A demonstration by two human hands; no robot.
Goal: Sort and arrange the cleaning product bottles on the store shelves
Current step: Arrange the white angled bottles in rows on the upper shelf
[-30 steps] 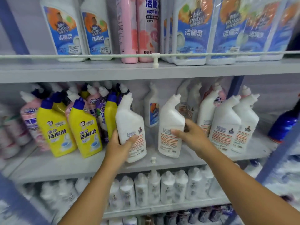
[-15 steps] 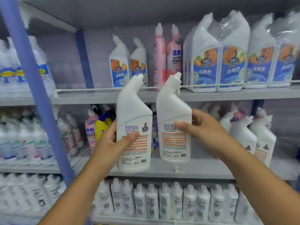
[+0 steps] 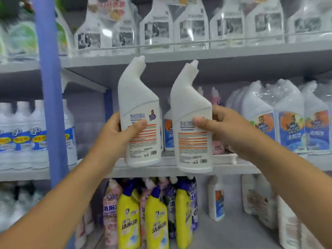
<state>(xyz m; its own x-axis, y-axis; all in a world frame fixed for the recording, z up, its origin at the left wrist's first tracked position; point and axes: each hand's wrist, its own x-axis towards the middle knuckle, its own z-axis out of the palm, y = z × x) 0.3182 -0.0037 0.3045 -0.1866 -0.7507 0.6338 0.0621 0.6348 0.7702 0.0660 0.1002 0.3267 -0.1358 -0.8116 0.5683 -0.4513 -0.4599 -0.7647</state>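
1. In front of the middle shelf, both arms reach up and forward, each hand raising one white angled-neck bottle, back label facing the camera.
2. The left hand has its grip closed round the left bottle: thumb across the label, fingers hidden behind.
3. The right hand grips the right bottle the same way, thumb pressed on the label, fingers curled behind.
4. Both bottles are upright and in the air, their bases level with the shelf's front edge; a narrow gap separates them, and their caps reach the edge of the top shelf.
5. Behind the bottles the middle shelf holds a few bottles near its back; to the right stand wrapped packs up to the front rail.
6. A blue post bounds the bay at left, with more bottles beyond it.
7. Below, yellow bottles crowd the lower shelf's left side; bare shelf lies to their right.
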